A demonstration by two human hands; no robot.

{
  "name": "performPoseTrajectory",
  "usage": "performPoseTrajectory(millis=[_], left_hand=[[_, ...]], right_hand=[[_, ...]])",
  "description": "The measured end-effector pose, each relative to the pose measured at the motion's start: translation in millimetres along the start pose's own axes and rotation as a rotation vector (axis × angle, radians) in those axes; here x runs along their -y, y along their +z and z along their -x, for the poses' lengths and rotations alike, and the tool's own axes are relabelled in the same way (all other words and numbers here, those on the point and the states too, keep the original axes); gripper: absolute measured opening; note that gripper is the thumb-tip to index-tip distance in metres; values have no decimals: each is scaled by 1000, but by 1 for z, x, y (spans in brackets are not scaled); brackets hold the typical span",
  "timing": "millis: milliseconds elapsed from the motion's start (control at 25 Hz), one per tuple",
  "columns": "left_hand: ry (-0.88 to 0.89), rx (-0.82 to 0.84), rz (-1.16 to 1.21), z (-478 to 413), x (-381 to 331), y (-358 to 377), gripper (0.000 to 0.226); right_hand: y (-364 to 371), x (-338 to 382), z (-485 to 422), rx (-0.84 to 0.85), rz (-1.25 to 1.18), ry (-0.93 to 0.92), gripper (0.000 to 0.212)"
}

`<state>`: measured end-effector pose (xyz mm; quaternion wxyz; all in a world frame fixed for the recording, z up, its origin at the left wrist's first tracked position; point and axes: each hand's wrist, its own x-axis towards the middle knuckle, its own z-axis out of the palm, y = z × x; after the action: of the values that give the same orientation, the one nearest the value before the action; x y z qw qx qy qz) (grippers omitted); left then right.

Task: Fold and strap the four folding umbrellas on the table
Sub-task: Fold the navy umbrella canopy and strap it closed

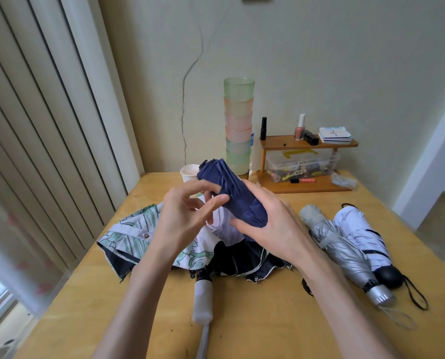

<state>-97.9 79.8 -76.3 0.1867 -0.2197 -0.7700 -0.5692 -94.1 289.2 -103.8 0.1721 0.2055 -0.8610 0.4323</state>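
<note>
Green-and-white patterned cloth of the loose umbrella (135,237) sprawls open on the bench (255,327), left of and beneath the left fingers, and it has not been folded yet. Above it the left hand (187,216) has its fingers (205,185) curled, with thumb and forefinger pinching the pleats of the navy umbrella (231,193). Whether they also hold its strap I cannot tell. That umbrella is held off the bench, tilted, between the two sets of fingers. The right hand (275,229) grips its lower end, with the fingers wrapped behind. Right of those fingers lie the silver umbrella (343,252) and the white umbrella (358,229), touching side by side, both bundled and apparently strapped.

This looks like the third umbrella, at the pleat-tidying stage. The next move probably calls for finding the strap, winding it tight round the pleats and fastening it.
</note>
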Motion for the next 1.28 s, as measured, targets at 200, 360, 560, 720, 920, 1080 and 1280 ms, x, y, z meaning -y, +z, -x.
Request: performPoseTrajectory(millis=[200,360,560,720,920,1080,1280], left_hand=[[-11,28,-309,1,6,-12,33],[-44,3,-228,2,2,-11,27],[-78,-29,30,0,-5,-16,24],[-52,-68,3,1,-4,-16,19],[83,5,-67,4,-5,-11,14],[1,0,-87,1,-2,-16,16],[-38,-70,-79,2,-5,-12,19]], right_hand=[[2,-5,1,16,12,37,83],[-3,-3,2,-2,-30,79,79],[-4,7,1,-6,-122,77,67],[-1,14,3,2,-189,77,65],[-2,16,4,51,-264,78,48],[-5,12,6,48,-229,71,52],[-4,11,3,22,-260,74,54]])
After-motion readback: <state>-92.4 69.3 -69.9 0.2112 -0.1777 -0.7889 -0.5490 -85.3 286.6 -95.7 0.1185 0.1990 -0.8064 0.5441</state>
